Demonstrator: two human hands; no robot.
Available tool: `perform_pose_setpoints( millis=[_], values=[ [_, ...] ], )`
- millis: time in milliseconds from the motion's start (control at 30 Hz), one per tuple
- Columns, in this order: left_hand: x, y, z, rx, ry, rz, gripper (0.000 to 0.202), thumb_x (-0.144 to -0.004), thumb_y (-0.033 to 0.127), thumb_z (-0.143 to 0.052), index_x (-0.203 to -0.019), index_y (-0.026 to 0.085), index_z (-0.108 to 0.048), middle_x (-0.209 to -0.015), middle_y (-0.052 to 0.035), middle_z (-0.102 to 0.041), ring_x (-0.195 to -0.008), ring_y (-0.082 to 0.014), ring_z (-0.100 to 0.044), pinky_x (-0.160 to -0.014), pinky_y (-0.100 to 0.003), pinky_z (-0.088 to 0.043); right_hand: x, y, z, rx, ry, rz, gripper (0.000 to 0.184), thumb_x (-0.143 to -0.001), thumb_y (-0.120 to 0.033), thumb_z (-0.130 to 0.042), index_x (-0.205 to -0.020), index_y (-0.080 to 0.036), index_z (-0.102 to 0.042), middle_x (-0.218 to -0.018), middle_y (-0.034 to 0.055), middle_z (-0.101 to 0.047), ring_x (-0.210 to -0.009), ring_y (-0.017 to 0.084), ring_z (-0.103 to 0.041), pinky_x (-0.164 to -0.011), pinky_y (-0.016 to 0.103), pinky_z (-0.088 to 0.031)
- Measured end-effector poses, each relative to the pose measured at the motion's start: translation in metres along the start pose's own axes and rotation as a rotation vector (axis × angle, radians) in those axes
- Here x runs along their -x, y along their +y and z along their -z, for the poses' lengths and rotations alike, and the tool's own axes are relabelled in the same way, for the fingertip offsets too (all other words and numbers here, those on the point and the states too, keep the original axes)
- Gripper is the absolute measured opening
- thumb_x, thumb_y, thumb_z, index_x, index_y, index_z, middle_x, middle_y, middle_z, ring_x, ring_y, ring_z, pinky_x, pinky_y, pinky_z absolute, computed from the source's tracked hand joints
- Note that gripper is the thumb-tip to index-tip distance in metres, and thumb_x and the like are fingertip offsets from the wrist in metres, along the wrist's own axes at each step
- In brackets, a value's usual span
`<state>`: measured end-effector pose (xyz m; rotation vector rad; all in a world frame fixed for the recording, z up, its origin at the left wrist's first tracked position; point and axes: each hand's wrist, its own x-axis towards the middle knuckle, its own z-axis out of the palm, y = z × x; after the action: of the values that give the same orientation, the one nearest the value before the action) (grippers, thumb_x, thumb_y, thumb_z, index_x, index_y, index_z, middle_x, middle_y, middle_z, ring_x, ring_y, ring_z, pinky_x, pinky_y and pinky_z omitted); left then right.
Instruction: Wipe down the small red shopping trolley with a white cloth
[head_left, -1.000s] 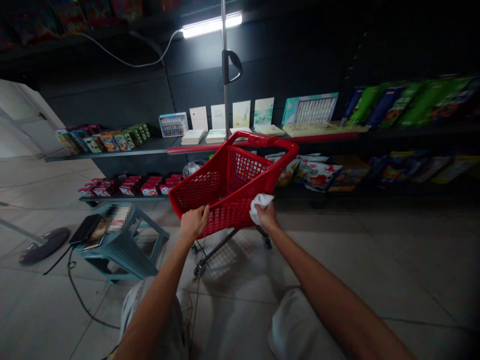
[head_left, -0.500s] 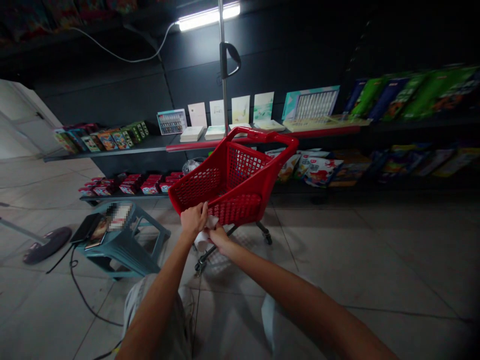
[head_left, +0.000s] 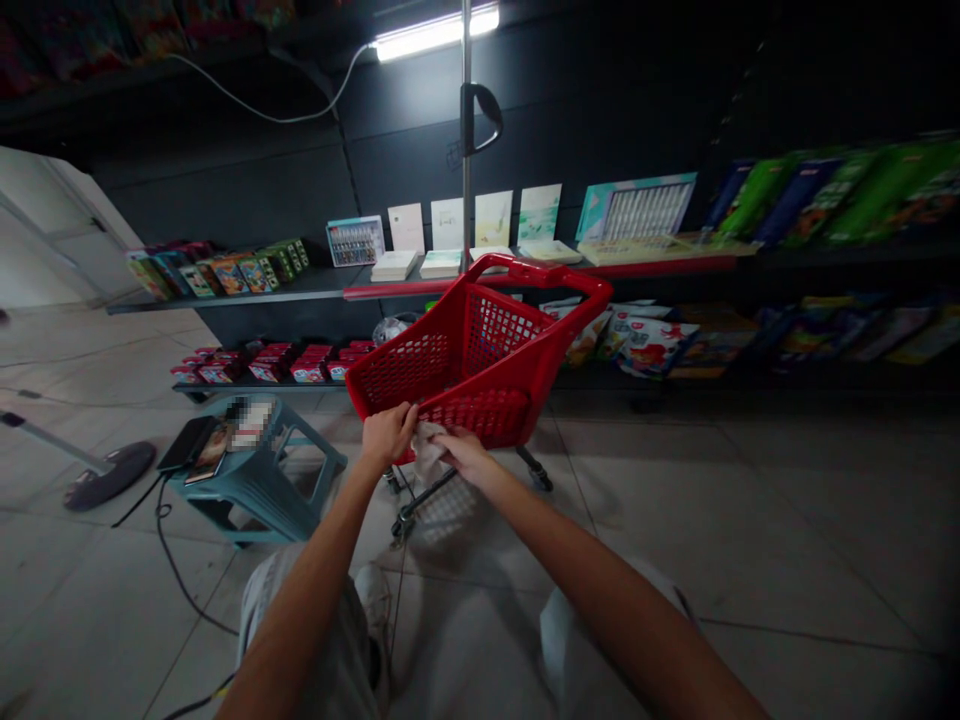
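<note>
A small red plastic shopping cart (head_left: 480, 345) stands on the tiled floor in front of me, its handle on the far side. My left hand (head_left: 388, 434) grips the cart's near rim. My right hand (head_left: 466, 455) presses a pale cloth (head_left: 429, 452) against the near outer wall of the basket, just right of my left hand. My knees in light trousers show at the bottom of the view.
A teal plastic stool (head_left: 259, 470) with phones on it stands at the left, a cable trailing from it. A fan base (head_left: 107, 475) sits further left. Dark shelves (head_left: 300, 288) with boxes, notebooks and packets run behind the cart. A metal pole (head_left: 466, 140) rises behind it.
My right hand has carried the cloth from the basket's right corner down and left to its near wall, close to my left hand. My left hand has kept its grip.
</note>
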<state>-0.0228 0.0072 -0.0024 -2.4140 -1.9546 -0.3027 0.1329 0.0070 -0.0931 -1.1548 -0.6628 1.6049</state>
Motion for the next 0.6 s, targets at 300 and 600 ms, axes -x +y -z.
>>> perform_pose_setpoints(
  millis=[300,600],
  values=[
    [0.0,-0.008,-0.008,0.017,0.025,-0.03,0.049,-0.109,0.051,-0.025,-0.096,0.026,-0.066,-0.1,-0.0051,-0.077,-0.093,-0.0199,-0.07,-0.072,-0.028,-0.035,-0.024,-0.083,0.105,-0.158,0.448,0.183,0.027,-0.067,-0.011,-0.072,-0.091,-0.02,-0.062,-0.089,0.0018,-0.074,-0.083,0.017,-0.072,-0.069,0.028,-0.062],
    [0.005,0.006,-0.005,0.024,0.057,0.025,0.049,-0.105,0.058,-0.032,-0.092,0.027,-0.067,-0.097,-0.0045,-0.078,-0.091,-0.0213,-0.07,-0.071,-0.03,-0.034,-0.031,-0.051,0.149,0.471,0.722,0.418,0.041,-0.063,-0.03,-0.072,-0.101,-0.019,-0.059,-0.102,0.009,-0.072,-0.096,0.025,-0.07,-0.087,0.038,-0.058]
  ],
)
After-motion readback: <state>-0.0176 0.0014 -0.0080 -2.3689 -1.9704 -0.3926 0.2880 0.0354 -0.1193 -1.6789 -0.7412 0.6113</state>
